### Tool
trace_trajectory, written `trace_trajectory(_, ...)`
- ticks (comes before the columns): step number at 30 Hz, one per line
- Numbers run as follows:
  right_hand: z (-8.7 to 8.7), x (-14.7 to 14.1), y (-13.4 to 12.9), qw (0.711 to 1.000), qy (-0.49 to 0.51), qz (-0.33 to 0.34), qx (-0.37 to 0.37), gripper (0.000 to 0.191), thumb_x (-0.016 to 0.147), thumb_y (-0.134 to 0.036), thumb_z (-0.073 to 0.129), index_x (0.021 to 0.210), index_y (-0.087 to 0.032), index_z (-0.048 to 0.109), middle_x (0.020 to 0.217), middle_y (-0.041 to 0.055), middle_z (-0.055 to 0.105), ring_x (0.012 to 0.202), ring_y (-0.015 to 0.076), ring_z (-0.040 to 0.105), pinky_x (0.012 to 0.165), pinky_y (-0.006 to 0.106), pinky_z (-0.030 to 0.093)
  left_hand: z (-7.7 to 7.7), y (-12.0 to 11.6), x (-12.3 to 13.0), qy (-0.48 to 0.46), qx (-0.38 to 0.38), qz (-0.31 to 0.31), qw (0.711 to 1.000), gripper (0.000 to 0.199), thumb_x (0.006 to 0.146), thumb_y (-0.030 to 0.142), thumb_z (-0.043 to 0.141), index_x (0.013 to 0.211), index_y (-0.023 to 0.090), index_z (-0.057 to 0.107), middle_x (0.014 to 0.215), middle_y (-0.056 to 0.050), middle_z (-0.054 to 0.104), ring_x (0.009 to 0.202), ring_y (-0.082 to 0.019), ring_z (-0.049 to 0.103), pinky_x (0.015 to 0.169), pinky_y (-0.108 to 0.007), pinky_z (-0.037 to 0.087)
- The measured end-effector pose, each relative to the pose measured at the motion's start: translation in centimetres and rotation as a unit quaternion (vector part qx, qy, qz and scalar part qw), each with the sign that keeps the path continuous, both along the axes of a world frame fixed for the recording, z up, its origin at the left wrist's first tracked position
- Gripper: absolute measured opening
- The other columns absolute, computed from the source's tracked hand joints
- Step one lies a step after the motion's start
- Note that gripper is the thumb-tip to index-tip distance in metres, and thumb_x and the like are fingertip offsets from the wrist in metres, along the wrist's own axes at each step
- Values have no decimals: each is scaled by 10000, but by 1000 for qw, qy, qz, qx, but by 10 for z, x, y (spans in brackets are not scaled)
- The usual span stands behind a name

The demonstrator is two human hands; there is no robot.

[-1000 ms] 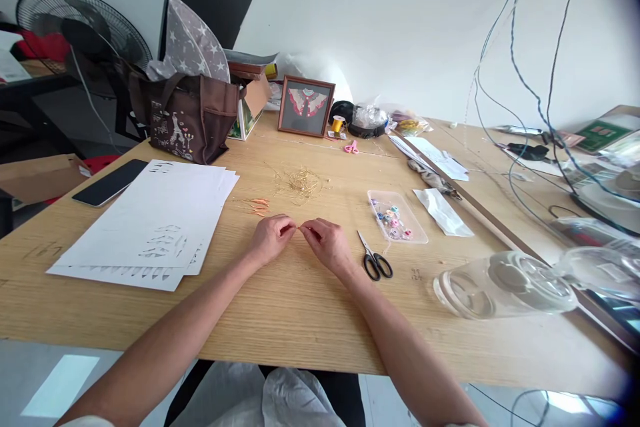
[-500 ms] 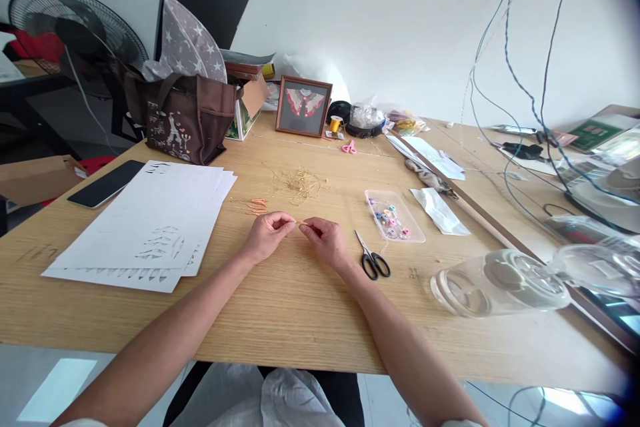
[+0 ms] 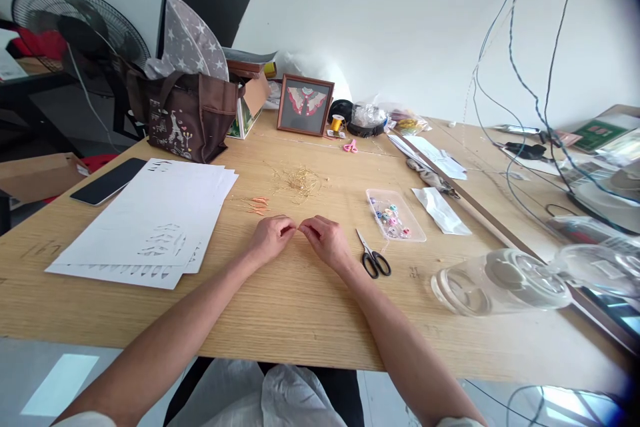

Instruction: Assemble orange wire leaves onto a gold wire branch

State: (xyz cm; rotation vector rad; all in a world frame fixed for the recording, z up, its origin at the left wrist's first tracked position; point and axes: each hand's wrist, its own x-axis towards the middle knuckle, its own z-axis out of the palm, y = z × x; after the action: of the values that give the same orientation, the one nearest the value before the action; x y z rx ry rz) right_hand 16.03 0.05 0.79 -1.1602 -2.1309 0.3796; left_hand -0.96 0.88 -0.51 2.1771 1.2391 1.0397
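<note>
My left hand (image 3: 273,237) and my right hand (image 3: 326,239) meet fingertip to fingertip above the wooden table, both pinched on something too small to make out. Just beyond my left hand lie several small orange pieces (image 3: 259,205) with thin wires. Behind the hands is a loose tangle of gold wire (image 3: 303,181). Black-handled scissors (image 3: 373,259) rest right of my right hand, blades partly open. Further right, a clear plastic tray (image 3: 413,223) holds several small coloured spools or beads.
White sheets (image 3: 135,213) with leaf-like marks and a dark phone (image 3: 107,181) lie left. A brown bag (image 3: 187,117), a framed piece (image 3: 305,105), yellow thread (image 3: 337,123) and pink scissors (image 3: 351,146) stand or lie behind. A clear bottle (image 3: 495,282) lies right, near a white packet (image 3: 441,211).
Both hands have turned slightly, with fingers curled further inward and the left fingers hiding more of the pinch. The camera view has shifted a little.
</note>
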Motion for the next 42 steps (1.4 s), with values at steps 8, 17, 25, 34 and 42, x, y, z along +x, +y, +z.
trace_trajectory(8,-3,9,10,997,70,0,-28,168,843,-240,494,770,-166,626,715,30,622,643,125,548,602,219,394,9,-4,1,-61,-22,-77,995,130,795,204,532,743,169,646,686,-19,611,634,-116,534,607,-224,405)
trace_trajectory(17,-4,-4,1,994,85,33,-58,178,844,-238,496,764,-163,636,692,23,626,619,120,543,590,219,397,17,-3,1,-219,-142,28,965,197,738,321,570,671,139,605,538,20,551,509,-92,489,513,-201,396)
trace_trajectory(25,-2,-4,-2,999,17,29,-13,205,869,-245,464,809,-178,648,733,50,630,658,134,558,609,229,396,1,1,-1,-80,-45,50,995,140,751,239,549,688,152,639,632,-19,641,563,-117,548,538,-214,398)
trace_trajectory(34,-3,7,9,995,88,-14,-43,189,844,-262,486,753,-160,617,662,9,595,590,112,514,554,208,371,8,-4,2,-80,-47,-71,993,121,782,201,540,734,164,645,681,-16,616,634,-114,540,603,-219,408)
trace_trajectory(42,-1,-3,2,993,98,3,-63,214,843,-278,489,735,-155,627,620,0,574,553,106,487,533,206,361,14,-1,1,-246,-162,3,956,175,740,304,581,682,139,596,556,21,553,535,-94,504,546,-208,418)
